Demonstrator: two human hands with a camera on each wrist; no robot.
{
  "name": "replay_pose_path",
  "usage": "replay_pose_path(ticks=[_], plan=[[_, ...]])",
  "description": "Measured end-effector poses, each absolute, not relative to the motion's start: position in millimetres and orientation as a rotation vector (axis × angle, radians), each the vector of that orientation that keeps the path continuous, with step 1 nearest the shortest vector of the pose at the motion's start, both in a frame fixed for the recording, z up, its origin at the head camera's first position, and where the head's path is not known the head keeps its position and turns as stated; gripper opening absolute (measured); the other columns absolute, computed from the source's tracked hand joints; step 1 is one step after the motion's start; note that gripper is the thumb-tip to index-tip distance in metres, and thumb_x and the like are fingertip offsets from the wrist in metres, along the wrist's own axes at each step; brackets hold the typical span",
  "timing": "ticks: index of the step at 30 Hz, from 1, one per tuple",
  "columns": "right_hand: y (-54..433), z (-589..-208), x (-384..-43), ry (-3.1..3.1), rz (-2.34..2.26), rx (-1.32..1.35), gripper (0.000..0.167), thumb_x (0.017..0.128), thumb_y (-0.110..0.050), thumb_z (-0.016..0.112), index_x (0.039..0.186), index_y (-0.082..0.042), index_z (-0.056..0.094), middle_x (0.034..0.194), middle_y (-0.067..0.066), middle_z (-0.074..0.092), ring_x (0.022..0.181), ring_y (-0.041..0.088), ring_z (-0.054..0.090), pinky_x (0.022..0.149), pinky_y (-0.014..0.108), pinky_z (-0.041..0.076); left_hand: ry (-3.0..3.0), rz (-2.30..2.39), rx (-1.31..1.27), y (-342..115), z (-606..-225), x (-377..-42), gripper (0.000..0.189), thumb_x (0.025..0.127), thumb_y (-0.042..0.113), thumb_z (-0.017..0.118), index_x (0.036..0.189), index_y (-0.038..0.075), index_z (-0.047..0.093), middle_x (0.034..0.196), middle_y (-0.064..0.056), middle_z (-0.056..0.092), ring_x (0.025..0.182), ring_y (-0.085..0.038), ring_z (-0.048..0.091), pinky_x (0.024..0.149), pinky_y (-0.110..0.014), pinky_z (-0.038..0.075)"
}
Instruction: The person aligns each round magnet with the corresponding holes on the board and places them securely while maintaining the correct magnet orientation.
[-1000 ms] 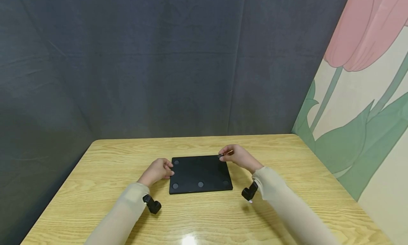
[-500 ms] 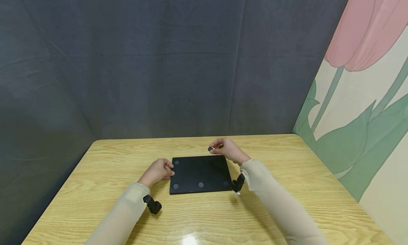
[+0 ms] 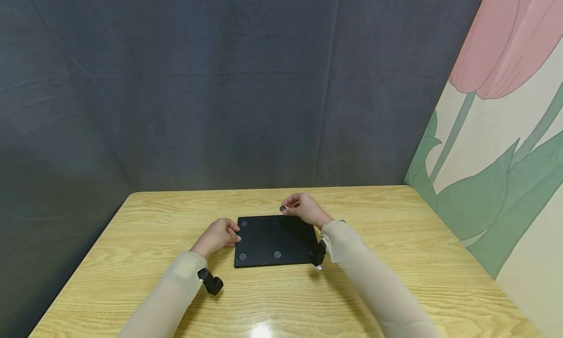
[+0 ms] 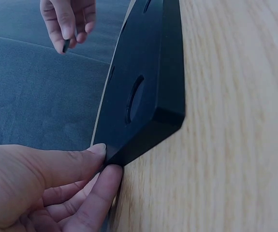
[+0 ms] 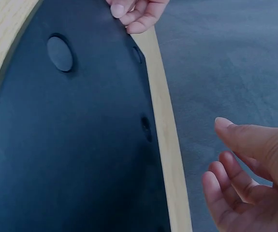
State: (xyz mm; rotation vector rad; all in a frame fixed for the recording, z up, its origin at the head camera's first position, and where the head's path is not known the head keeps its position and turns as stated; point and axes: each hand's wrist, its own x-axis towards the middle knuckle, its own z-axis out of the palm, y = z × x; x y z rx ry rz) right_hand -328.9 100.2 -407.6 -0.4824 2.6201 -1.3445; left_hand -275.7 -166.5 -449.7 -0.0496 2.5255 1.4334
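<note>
A flat black rectangular board with round recesses lies on the wooden table. My left hand holds the board by its left edge. In the left wrist view, the left thumb is at the board's corner and a fingertip presses its side. Between the thumb and fingers of my right hand a small dark round disc is pinched, over the board's far edge. The left wrist view shows the disc edge-on; in the right wrist view the right hand hides it.
Round grey discs sit along the board's near side, one showing closely in the right wrist view. A recess lies near the far edge. Behind the table hangs a dark grey curtain; a tulip-painted wall stands at the right.
My right hand has carried the disc leftward from the board's far right corner to beyond the middle of its far edge. My left hand and the board have stayed in place.
</note>
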Motion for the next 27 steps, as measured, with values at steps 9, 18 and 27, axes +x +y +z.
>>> replay_pose_path(ticks=[9,18,27], plan=[[90,-425,-334,2.619,-1.35,-0.498,0.016,0.084,-0.007,0.074,0.098,-0.002,0.07,0.093,0.007,0.065,0.083,0.016,0.056,0.072,0.026,0.048,2.527,1.42,-0.063,-165,-450,-276,0.019,0.086,-0.005,0.067,0.103,-0.004,0.06,0.086,-0.012,0.056,0.076,-0.019,0.063,0.072,-0.032,0.057],[80,-438,-335,2.608,-1.315,-0.492,0.016,0.082,-0.005,0.075,0.097,-0.002,0.07,0.087,0.005,0.064,0.077,0.014,0.055,0.068,0.023,0.046,2.532,1.415,-0.064,-164,-450,-276,0.019,0.085,-0.005,0.067,0.103,-0.004,0.06,0.086,-0.012,0.057,0.076,-0.019,0.062,0.071,-0.032,0.057],[76,-445,-337,2.618,-1.306,-0.449,0.015,0.081,-0.005,0.076,0.095,-0.003,0.071,0.084,0.003,0.065,0.075,0.011,0.055,0.067,0.022,0.045,2.534,1.414,-0.065,-164,-447,-274,0.02,0.085,-0.005,0.067,0.103,-0.004,0.06,0.086,-0.012,0.056,0.077,-0.019,0.063,0.072,-0.031,0.057]])
